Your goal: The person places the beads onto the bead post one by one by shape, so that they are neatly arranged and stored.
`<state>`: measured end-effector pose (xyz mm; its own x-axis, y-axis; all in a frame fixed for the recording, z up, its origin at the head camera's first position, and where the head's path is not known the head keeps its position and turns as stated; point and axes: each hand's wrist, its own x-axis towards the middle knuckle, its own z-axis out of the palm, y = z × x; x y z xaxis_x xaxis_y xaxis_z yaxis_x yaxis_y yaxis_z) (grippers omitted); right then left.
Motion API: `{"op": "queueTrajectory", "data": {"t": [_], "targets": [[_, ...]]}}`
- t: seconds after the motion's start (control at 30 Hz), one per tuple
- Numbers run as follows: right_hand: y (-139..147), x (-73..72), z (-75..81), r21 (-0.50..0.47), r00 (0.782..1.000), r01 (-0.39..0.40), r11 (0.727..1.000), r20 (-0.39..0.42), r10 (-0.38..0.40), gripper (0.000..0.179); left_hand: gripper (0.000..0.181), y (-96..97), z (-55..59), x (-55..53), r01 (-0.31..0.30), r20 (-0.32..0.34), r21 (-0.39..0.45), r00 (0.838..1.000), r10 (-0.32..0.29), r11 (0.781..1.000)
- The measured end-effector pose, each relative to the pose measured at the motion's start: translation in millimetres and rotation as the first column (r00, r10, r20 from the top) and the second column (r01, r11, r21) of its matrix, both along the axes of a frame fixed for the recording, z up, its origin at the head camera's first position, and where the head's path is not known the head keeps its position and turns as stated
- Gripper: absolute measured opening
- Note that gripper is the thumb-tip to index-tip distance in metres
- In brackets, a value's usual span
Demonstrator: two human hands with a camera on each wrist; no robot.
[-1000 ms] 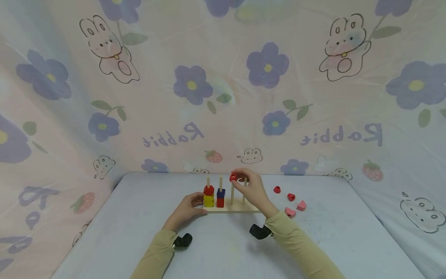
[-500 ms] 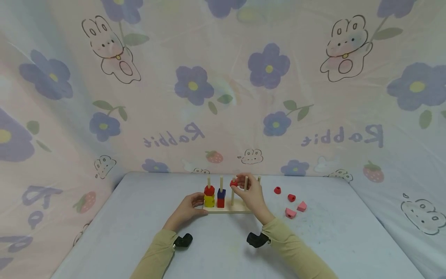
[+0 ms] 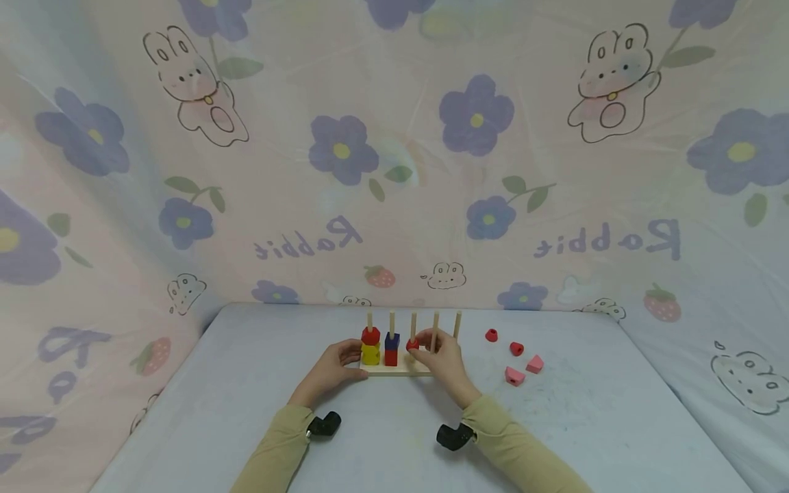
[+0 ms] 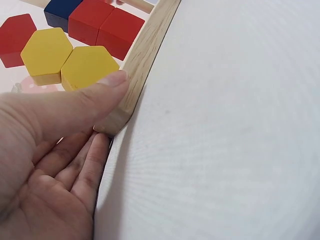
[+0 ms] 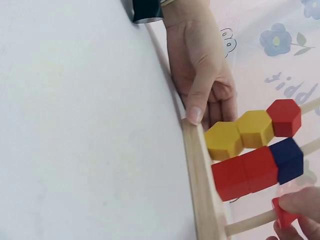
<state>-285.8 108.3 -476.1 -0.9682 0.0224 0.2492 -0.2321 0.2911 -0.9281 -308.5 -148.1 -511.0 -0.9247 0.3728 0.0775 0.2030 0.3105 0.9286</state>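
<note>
A wooden peg stand (image 3: 397, 373) with several upright pegs sits on the table. My left hand (image 3: 333, 366) holds its left end, the thumb lying along the edge of the base (image 4: 142, 60) and the fingers against the end. Yellow hexagonal blocks (image 5: 223, 141) with a red hexagonal block (image 5: 285, 118) on top fill the first peg. The second carries red square blocks (image 5: 245, 172) under a dark blue block (image 5: 288, 160). Between thumb and fingers my right hand (image 3: 448, 363) pinches a small red block (image 3: 412, 345), threaded on the third peg partway down, above the base.
To the right of the stand lie two loose red blocks (image 3: 491, 335) and two pink blocks (image 3: 514, 376). Two pegs (image 3: 457, 324) at the stand's right carry no blocks. A patterned cloth (image 3: 394, 205) hangs behind the white table (image 3: 259, 335).
From above the third peg, my right hand has brought the red block onto it and down along it. My left hand stays at the stand's end.
</note>
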Motion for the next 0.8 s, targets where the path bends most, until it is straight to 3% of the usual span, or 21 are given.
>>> {"op": "queueTrajectory", "data": {"t": [0.23, 0.6, 0.67, 0.8], "targets": [[1.6, -0.7, -8.2, 0.015, 0.999, -0.020, 1.000, 0.039, 0.019, 0.027, 0.065, -0.6, 0.4, 0.2, 0.000, -0.001, 0.002, 1.000, 0.000, 1.000], [4.5, -4.9, -14.7, 0.032, 0.998, -0.055, 0.998, 0.020, 0.054, 0.031, 0.063, 0.2, -0.4, -0.8, -0.012, 0.009, 0.003, 1.000, 0.012, 1.000], [4.5, -2.4, -11.8, 0.027, 0.998, -0.068, 0.997, 0.019, 0.068, 0.032, 0.062, 1.6, 5.4, 3.9, -0.014, 0.007, 0.000, 1.000, 0.014, 1.000], [5.3, -2.8, -14.4, 0.031, 0.996, -0.085, 0.996, 0.014, 0.085, 0.032, 0.062, 1.7, 5.5, 6.0, -0.009, -0.002, 0.013, 1.000, 0.009, 1.000]]}}
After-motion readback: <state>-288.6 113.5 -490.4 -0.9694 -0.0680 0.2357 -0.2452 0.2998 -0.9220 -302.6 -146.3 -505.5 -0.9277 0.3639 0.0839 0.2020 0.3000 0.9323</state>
